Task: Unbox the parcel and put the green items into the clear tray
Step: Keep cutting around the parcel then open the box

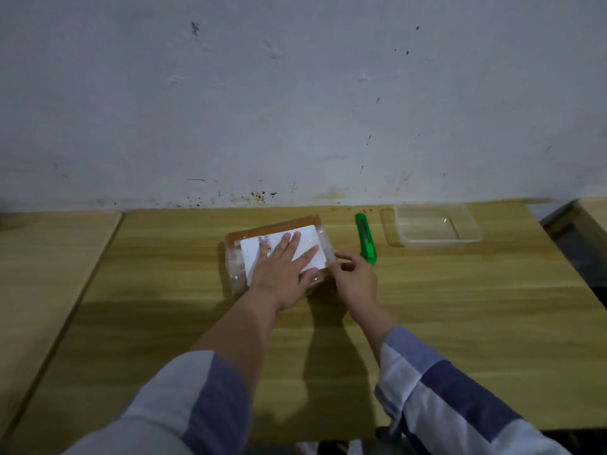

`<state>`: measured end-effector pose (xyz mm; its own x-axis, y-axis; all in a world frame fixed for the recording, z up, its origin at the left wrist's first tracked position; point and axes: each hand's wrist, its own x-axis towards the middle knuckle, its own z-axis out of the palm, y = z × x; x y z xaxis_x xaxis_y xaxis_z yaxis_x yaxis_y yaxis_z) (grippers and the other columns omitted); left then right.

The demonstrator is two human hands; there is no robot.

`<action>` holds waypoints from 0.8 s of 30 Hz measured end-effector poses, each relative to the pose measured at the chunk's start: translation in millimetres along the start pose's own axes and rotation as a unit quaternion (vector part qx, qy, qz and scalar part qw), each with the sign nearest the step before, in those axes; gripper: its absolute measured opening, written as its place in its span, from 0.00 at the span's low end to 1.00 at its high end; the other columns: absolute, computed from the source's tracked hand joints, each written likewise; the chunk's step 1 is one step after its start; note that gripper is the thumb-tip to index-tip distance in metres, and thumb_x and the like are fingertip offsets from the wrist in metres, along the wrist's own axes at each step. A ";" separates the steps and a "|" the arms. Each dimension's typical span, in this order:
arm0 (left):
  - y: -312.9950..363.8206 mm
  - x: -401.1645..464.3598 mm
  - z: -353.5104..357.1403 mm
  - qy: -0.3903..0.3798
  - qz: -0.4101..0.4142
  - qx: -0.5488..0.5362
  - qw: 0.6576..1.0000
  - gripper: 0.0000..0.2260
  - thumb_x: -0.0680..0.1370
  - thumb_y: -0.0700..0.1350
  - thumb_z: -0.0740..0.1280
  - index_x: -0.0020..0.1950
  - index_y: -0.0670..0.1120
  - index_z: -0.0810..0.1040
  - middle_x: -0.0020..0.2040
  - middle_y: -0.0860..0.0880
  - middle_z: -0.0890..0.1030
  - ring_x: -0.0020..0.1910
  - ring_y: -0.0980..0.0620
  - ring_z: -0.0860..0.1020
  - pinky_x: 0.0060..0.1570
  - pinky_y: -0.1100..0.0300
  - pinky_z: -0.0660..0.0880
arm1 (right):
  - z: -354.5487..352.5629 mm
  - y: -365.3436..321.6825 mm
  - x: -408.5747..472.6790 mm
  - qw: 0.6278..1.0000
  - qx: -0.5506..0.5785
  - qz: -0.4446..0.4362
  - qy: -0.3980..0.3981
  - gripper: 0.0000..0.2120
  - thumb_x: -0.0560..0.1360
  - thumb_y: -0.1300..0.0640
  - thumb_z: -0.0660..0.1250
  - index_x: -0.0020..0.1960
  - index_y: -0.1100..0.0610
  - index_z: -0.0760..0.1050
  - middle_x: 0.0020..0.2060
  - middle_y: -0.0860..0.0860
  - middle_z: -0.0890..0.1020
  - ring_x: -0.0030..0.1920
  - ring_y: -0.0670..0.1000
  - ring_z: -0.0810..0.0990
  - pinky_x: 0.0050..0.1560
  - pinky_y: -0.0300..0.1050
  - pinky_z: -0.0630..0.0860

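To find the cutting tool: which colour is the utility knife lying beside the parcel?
Bright green. The utility knife shows in the head view, between parcel and clear tray.

The worktop (164, 307) is pale wood with lengthwise grain, set against a scuffed white wall. A parcel (279, 234), brown card wrapped in clear tape with a white label on top, lies near its middle. Just right of the parcel lies a green knife (365, 238), pointing away toward the wall. Farther right of the parcel, beyond the knife, sits a clear tray (433, 239), close to the wall. Left of the parcel the wood is bare.
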<state>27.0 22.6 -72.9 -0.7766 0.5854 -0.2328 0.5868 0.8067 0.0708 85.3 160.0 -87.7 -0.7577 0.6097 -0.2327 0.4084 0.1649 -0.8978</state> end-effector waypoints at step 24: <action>-73.8 -105.8 18.5 0.086 -0.161 -0.312 0.933 0.42 0.75 0.53 0.70 0.79 0.48 0.46 0.74 0.46 0.66 0.71 0.44 0.66 0.68 0.47 0.67 | 2.5 -4.5 -71.4 0.890 -0.377 -0.233 -0.106 0.15 0.76 0.51 0.65 0.61 0.50 0.78 0.64 0.51 0.78 0.69 0.52 0.68 0.67 0.44 0.65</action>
<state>70.1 -100.4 -71.4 -0.9463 0.2660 -0.1836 0.1117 0.8021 0.5867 136.3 113.7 -68.0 -0.9808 0.1916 -0.0369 0.1888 0.8836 -0.4284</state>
